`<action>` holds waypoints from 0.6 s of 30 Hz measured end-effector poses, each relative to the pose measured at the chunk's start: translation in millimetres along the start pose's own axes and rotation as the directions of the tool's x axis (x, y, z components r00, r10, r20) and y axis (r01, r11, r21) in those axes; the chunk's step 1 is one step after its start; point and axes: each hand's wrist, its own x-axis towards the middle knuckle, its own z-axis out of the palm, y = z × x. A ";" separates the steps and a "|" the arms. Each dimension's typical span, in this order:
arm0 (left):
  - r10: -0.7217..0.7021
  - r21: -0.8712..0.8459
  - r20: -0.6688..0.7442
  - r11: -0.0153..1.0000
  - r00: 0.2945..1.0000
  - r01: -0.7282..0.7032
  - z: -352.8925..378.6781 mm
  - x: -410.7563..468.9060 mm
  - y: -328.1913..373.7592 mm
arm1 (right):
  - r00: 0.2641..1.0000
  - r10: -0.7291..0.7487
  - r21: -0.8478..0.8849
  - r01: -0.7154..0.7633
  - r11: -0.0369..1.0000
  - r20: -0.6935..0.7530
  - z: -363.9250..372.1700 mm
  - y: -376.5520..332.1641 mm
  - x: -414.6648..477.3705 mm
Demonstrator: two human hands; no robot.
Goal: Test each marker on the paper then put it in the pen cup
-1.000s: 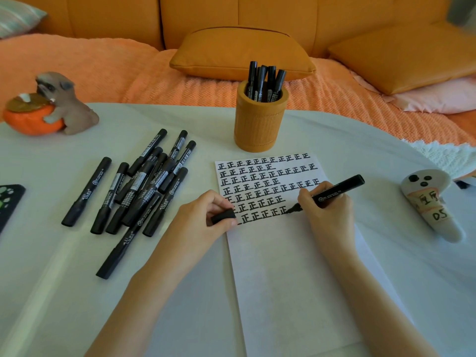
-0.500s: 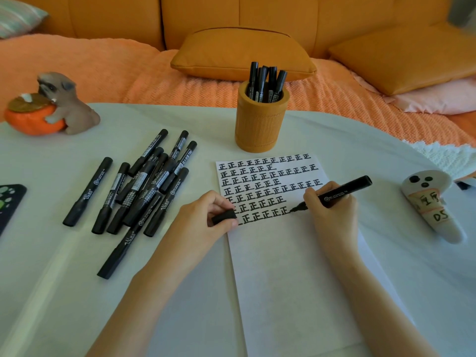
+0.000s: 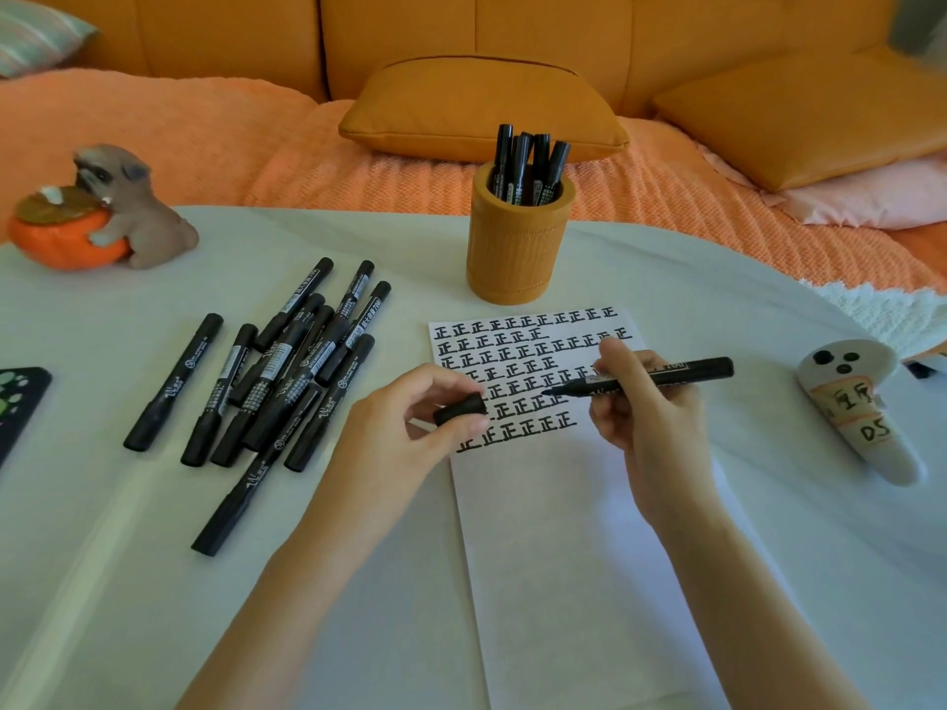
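Lifted off the 正-covered paper (image 3: 563, 556), right hand (image 3: 645, 422) grips the "700" marker (image 3: 702, 370); left hand (image 3: 399, 438) pinches cap (image 3: 459, 408).

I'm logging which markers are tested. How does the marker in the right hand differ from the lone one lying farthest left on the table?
The held marker is uncapped, tip bare, its cap pinched in the left hand; the leftmost marker shows no bare tip. The right hand holds its marker roughly level over the paper; the leftmost marker lies on the table, untouched. Both are black with pale print.
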 end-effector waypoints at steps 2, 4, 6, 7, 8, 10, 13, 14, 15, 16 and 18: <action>-0.006 -0.045 -0.008 0.999 1.000 0.006 1.8 -0.4 2.1 | 1.000 -0.012 0.000 0.012 1.000 0.013 3.9 -0.6 -3.1; -0.018 -0.075 -0.016 0.997 1.000 0.016 3.1 -0.8 3.9 | 0.999 -0.041 -0.024 0.041 0.999 0.023 8.7 -1.1 -6.5; -0.026 -0.082 -0.022 0.996 0.999 0.025 4.4 -0.9 4.4 | 0.997 -0.062 -0.019 0.063 0.998 0.038 12.7 -0.6 -8.6; -0.030 -0.079 -0.024 0.996 0.999 0.028 4.9 -1.0 4.2 | 0.997 -0.064 -0.011 0.064 0.998 0.042 14.0 0.0 -9.2; -0.034 -0.077 -0.025 0.996 0.999 0.032 5.7 -1.2 4.2 | 0.997 -0.061 -0.007 0.061 0.998 0.043 15.3 0.4 -9.5; -0.035 -0.074 -0.023 0.997 0.999 0.034 7.1 -1.8 4.5 | 0.997 -0.057 -0.010 0.057 0.998 0.046 17.8 1.2 -10.4; -0.028 -0.073 -0.007 0.997 1.000 0.028 10.1 -2.5 5.8 | 0.995 -0.061 -0.016 0.063 0.998 0.073 21.7 2.9 -12.3; -0.027 -0.076 -0.001 0.997 1.000 0.027 11.3 -3.0 6.3 | 0.995 -0.063 -0.021 0.065 0.998 0.082 23.1 3.8 -13.1; -0.025 -0.076 0.004 0.997 1.000 0.026 12.3 -3.3 6.8 | 0.994 -0.063 -0.029 0.066 0.997 0.091 24.5 5.0 -14.1; -0.022 -0.076 0.007 0.997 1.000 0.023 13.5 -3.7 7.3 | 0.993 -0.062 -0.035 0.066 0.997 0.099 26.2 6.0 -15.1; -0.013 -0.091 0.001 0.996 1.000 0.013 15.4 -4.5 7.8 | 0.992 -0.061 -0.039 0.066 0.997 0.107 28.7 7.5 -16.6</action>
